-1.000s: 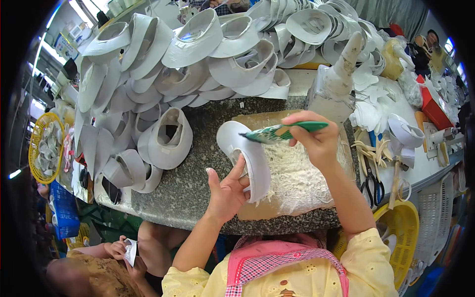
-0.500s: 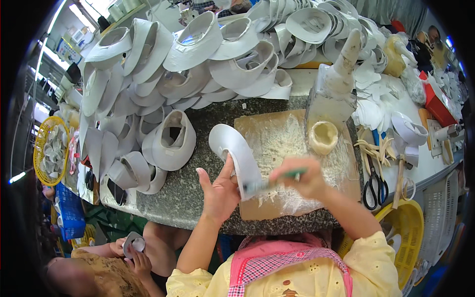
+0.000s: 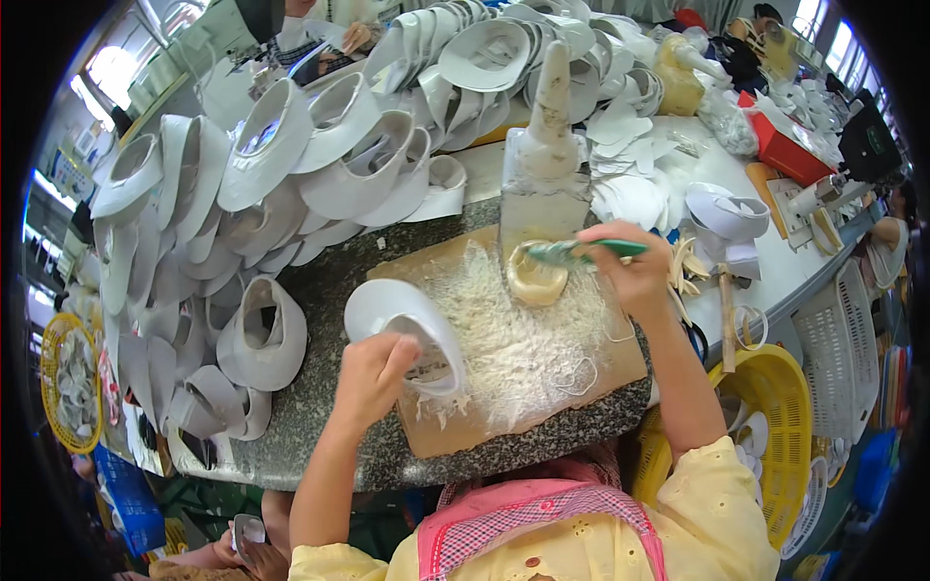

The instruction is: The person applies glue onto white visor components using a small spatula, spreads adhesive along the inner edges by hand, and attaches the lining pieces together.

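Observation:
My left hand is closed on the edge of a white visor, holding it tilted over the left side of a cardboard sheet. In my right hand is a green-handled brush, its bristle end down at the mouth of a small round pot. The pot has a thick, cream-coloured crusted rim and stands at the far edge of the sheet. Whitish paste residue covers much of the cardboard.
Many white visors are heaped at left and back. A paste-crusted block with an upright spike stands behind the pot. At right are a wooden-handled tool, a red box and a yellow basket. Another person's hands show at lower left.
My right hand has taken the brush from the visor up to the pot. My left hand has closed and turned the visor. The whole view has shifted, with the bench things now further left.

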`<action>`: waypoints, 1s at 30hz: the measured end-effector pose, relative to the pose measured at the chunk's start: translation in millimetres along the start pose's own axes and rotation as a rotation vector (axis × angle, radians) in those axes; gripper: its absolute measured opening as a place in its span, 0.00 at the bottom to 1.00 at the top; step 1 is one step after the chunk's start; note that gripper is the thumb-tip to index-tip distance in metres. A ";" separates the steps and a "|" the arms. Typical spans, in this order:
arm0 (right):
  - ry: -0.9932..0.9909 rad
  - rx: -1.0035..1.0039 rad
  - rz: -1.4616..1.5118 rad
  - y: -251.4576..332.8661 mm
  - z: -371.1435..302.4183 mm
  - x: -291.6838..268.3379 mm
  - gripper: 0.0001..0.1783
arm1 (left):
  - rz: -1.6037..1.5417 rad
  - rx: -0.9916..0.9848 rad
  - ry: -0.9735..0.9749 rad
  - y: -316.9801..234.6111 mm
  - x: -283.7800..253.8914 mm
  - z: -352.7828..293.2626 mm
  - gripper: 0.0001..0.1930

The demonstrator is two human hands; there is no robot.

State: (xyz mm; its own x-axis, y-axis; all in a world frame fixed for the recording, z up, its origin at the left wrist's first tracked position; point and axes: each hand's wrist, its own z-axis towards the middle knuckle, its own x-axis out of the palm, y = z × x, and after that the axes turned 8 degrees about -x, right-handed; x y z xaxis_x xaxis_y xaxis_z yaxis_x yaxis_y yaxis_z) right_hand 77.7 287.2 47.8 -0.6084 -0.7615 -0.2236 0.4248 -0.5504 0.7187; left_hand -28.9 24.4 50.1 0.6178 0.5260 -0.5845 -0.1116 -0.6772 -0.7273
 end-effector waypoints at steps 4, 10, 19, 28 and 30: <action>0.404 -0.164 -0.125 -9.2 -15.2 -22.1 0.07 | 0.318 0.702 0.070 1.4 -6.3 -13.1 0.14; -0.014 0.297 0.185 -3.6 -39.9 -26.6 0.05 | 0.295 0.521 -0.101 9.2 10.8 -9.4 0.19; -0.214 0.230 0.281 2.2 -49.0 -11.5 0.06 | 0.096 0.227 -0.329 1.6 -3.1 -0.8 0.14; -0.017 0.157 0.521 27.7 -33.6 55.4 0.07 | -0.451 0.060 0.273 6.4 19.5 -21.0 0.22; -0.022 0.048 0.504 20.3 -33.0 62.9 0.09 | -0.848 -0.046 0.325 7.0 25.5 -19.8 0.46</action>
State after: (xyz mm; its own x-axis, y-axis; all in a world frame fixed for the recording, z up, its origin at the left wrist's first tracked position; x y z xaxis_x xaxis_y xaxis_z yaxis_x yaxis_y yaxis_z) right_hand 70.2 216.8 26.6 -0.3497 -0.9207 0.1730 0.6388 -0.0993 0.7630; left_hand 1.5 22.9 37.1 0.6685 0.6910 0.2751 0.5069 -0.1527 -0.8484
